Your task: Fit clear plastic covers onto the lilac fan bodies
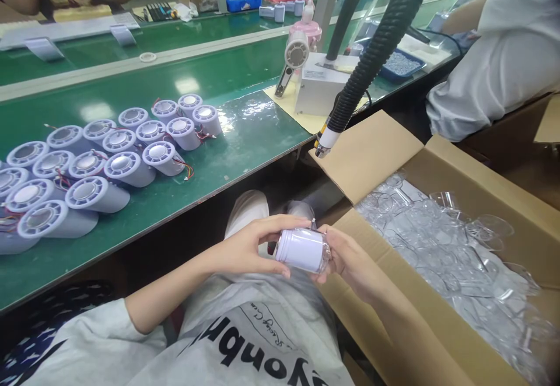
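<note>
A pale lilac cylinder [301, 249] with a clear plastic cover around it lies sideways between my two hands, above my lap. My left hand [256, 243] wraps round its ridged left end, thumb below and fingers above. The fingers of my right hand [343, 252] pinch the clear right end. Several similar lilac cylinders [126, 167] with slotted round tops and thin wires stand in rows on the green bench, left of my hands. To my right, an open cardboard box [385, 281] holds many clear plastic pieces [446, 240].
A black corrugated hose [376, 53] hangs down with its metal tip above the box flap. Behind it are a grey device [319, 88] and a pink handheld fan [301, 42]. The bench edge [196, 202] runs beyond my lap. Other people work across the bench and at the right.
</note>
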`<state>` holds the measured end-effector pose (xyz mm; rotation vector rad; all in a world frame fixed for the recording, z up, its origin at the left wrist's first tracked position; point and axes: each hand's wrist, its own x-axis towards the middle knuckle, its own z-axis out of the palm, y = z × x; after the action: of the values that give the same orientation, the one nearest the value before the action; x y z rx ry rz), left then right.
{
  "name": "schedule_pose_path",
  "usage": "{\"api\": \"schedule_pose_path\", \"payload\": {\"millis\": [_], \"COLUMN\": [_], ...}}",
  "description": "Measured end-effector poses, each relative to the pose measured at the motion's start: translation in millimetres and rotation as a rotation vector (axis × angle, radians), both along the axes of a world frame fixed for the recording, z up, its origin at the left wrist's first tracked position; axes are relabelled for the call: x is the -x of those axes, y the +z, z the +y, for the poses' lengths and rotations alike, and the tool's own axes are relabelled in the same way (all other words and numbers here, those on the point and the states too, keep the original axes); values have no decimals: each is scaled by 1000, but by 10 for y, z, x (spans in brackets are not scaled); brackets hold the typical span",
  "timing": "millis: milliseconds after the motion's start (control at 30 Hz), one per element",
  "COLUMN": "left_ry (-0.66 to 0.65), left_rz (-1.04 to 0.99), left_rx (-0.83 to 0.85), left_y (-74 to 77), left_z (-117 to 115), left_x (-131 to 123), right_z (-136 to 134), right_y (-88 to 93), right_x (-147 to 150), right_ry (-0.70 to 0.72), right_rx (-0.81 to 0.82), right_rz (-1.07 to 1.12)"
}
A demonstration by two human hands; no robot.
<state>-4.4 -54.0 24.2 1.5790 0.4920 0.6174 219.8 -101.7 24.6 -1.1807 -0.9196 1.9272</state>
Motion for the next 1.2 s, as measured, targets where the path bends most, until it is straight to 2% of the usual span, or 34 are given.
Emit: {"api": "schedule_pose_path", "payload": {"millis": [267,400,467,500,567,667,733,767,800,833,933,1000,1067,1200], "left_ry": [4,26,40,49,68,84,63,42,24,12,13,-3,-31,-35], "left_rz": [-23,62,92,101,108,78,35,20,16,24,55,43,29,42], "left_rx": [-47,-76,-49,-16,75,207,289,325,345,340,223,194,255,393], "left_y": [-34,-22,7,25,61,97,104,105,105,106,114,117,113,43], "left_z": [-3,-35,-55,-64,-80,-91,-91,-88,-84,-80,-65,-60,-56,-57], "left_x": [23,31,34,35,37,36,34,34,36,40,60,77,92,94], "right_z": [-4,-14,-31,-44,-73,-106,-112,-112,-113,-115,-135,-150,-153,-128], "right_y": [-36,-9,8,12,8,-19,-35,-38,-38,-34,-17,-8,-2,9], "right_x": [73,100,98,88,51,-22,-57,-66,-69,-68,-49,-39,-37,-15], "right_ry": [34,70,103,113,66,-27,34,82,113,119,84,70,72,60], "right_rx": [216,351,310,231,-61,-710,-1055,-1135,-1135,-1059,-612,-392,-303,-240], "right_rz": [129,91,9,-68,-299,-603,-624,-596,-553,-493,-215,-40,17,-70]}}
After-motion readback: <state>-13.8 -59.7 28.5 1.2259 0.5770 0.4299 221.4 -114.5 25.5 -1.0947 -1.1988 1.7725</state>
